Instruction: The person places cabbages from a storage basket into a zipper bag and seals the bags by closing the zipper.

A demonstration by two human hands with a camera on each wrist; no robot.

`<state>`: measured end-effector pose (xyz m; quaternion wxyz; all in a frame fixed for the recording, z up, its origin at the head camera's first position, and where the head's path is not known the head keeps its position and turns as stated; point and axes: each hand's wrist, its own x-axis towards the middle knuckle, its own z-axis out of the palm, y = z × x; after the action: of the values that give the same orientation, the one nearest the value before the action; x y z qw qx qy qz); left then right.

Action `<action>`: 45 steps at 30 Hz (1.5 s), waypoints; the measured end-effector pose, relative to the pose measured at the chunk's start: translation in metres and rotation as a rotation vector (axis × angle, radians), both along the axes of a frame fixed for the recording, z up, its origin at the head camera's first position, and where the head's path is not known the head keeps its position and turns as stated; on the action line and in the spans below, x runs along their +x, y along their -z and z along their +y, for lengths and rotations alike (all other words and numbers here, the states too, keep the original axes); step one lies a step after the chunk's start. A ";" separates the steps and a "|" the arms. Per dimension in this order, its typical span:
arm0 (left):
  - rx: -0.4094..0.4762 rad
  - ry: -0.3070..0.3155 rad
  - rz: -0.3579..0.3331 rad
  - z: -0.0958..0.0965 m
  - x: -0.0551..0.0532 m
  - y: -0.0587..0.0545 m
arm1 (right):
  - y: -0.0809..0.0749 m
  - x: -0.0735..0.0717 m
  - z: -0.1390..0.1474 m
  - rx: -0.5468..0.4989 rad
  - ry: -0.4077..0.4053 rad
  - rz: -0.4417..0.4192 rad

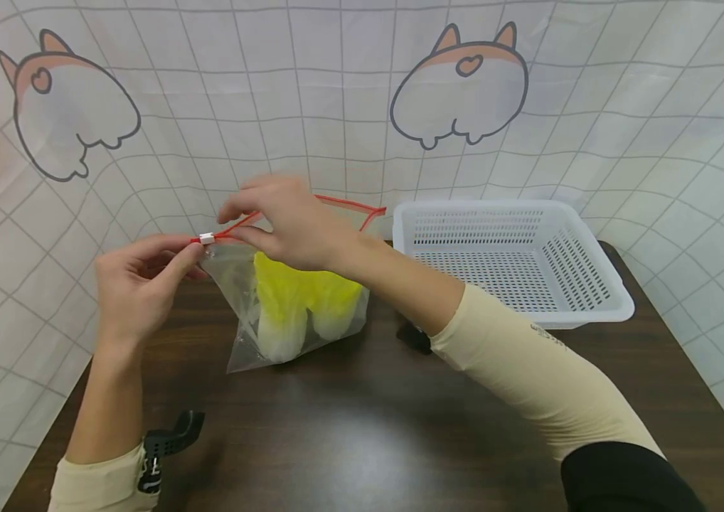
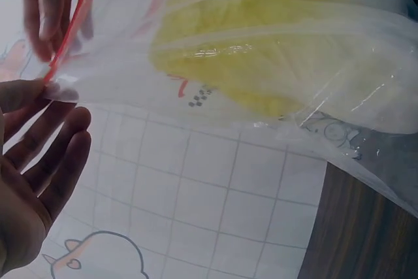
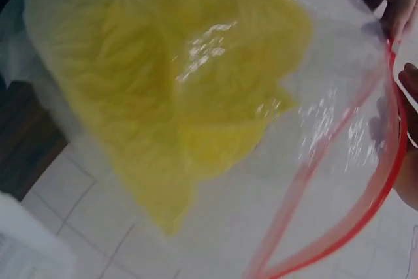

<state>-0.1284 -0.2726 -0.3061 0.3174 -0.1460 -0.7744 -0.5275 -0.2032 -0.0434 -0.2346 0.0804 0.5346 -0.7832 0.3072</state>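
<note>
A clear slider zip bag [image 1: 237, 341] with a red zip rim stands on the table, holding two yellow-and-white Chinese cabbages [image 1: 281, 313]. My left hand [image 1: 138, 284] pinches the bag's left top corner, beside the white slider [image 1: 206, 238]. At the rim, just right of the slider, is my right hand [image 1: 291, 220], slightly blurred, its thumb and fingers apart on either side of the red zip [image 3: 356, 230]. To the right of the slider the mouth gapes. In the left wrist view, the left fingers [image 2: 62, 155] spread below the pinched corner.
A white perforated basket [image 1: 602, 313] stands at the back right of the dark wooden table [image 1: 349, 427]. Behind the table hangs a white gridded cloth [image 1: 336, 92]. A small dark object [image 1: 414, 338] lies partly hidden under the right forearm.
</note>
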 end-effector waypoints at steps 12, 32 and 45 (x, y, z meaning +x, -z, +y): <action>-0.114 -0.021 0.127 0.001 0.003 -0.003 | -0.001 0.010 -0.032 0.104 0.035 -0.042; -0.137 -0.095 0.253 0.008 0.008 -0.011 | -0.003 0.013 -0.028 0.356 0.129 0.019; -0.099 -0.076 0.199 0.008 0.008 -0.006 | 0.003 0.004 -0.006 0.350 0.158 -0.006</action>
<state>-0.1207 -0.2647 -0.2997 0.4051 -0.1837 -0.7691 -0.4591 -0.1994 -0.0490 -0.2377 0.0078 0.4764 -0.8644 0.1606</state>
